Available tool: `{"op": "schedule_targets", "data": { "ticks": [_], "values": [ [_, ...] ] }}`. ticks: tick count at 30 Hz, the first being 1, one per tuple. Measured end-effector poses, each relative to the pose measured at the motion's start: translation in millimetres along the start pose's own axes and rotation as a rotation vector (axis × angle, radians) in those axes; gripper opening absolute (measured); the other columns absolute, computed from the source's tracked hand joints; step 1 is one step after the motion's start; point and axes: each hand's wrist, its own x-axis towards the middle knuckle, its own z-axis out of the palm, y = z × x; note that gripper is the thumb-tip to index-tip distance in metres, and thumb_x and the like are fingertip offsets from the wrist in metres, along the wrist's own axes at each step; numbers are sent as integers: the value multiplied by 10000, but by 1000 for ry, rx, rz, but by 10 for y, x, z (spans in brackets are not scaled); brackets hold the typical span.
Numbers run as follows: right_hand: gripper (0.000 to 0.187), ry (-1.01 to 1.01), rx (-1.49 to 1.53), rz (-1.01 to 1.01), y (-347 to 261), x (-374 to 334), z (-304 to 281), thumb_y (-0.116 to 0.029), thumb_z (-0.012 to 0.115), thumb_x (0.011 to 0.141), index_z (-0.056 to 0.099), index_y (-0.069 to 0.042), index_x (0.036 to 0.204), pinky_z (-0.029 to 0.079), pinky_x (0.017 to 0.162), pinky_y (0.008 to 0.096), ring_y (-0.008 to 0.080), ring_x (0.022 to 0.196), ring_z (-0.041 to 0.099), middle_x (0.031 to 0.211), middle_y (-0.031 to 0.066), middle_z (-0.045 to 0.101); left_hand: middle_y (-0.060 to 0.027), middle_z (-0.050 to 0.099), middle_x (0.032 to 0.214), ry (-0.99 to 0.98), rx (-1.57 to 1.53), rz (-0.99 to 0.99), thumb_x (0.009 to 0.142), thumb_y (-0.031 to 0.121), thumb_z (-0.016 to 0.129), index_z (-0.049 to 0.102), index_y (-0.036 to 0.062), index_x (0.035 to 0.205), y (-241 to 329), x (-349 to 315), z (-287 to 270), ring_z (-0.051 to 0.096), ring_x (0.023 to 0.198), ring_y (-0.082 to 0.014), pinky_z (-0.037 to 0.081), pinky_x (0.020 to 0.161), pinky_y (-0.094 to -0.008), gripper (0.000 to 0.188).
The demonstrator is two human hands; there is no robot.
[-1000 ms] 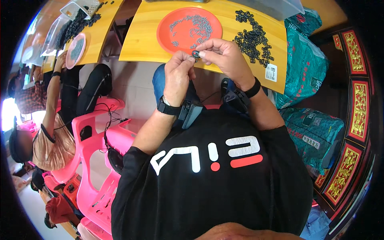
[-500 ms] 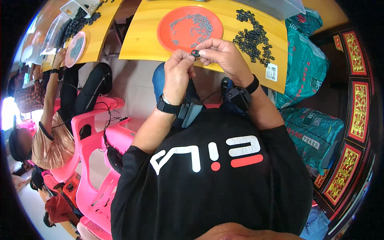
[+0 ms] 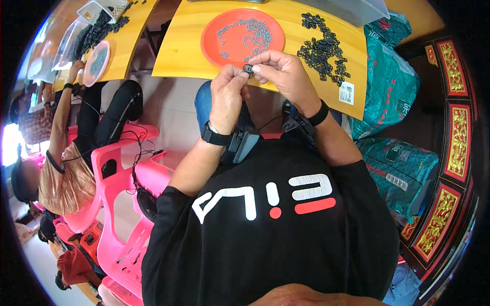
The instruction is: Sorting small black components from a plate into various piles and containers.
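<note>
Just past the table's near edge, my left hand [image 3: 227,92] and my right hand [image 3: 287,76] meet in front of me. Between their fingertips is a small black oval part [image 3: 248,68] with an opening in it. Thumb and fingers of both hands are pinched on it, hiding some of its outline. Beyond them on the yellow table [image 3: 178,46] lies a round orange-red plate [image 3: 209,41], with many small grey pins [image 3: 258,33] scattered inside. Right of the plate spreads a loose pile of small black parts [image 3: 321,53], much like the held one.
A white label [image 3: 346,93] lies near the table's right corner. Green bags [image 3: 385,81] stand to the right, by a carved dark and gold panel [image 3: 457,143]. Pink chairs [image 3: 115,188] and a co-worker [image 3: 66,178] at another table are on the left.
The black part has tilted slightly between my fingertips, so its opening shows more. My right hand has shifted a little; my left hand has hardly moved.
</note>
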Motion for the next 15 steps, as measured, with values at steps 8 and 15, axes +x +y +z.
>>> {"op": "schedule_targets", "data": {
  "ticks": [8,15],
  "values": [
    [145,-5,-25,-14,-7,6,0,-75,583,858,636,6,967,483,661,197,64,700,578,822,30,644,-13,468,602,21,-33,-24,841,87,502,508,43,767,-3,7,13,443,517,-104,370,491,-226,86],
    [151,-21,-40,-2,-8,6,-14,-77,584,856,633,10,968,484,658,197,60,697,578,821,28,643,-16,462,595,-1,-19,-26,843,89,494,503,42,760,-17,20,-8,428,505,-103,362,484,-229,96]
  ]
}}
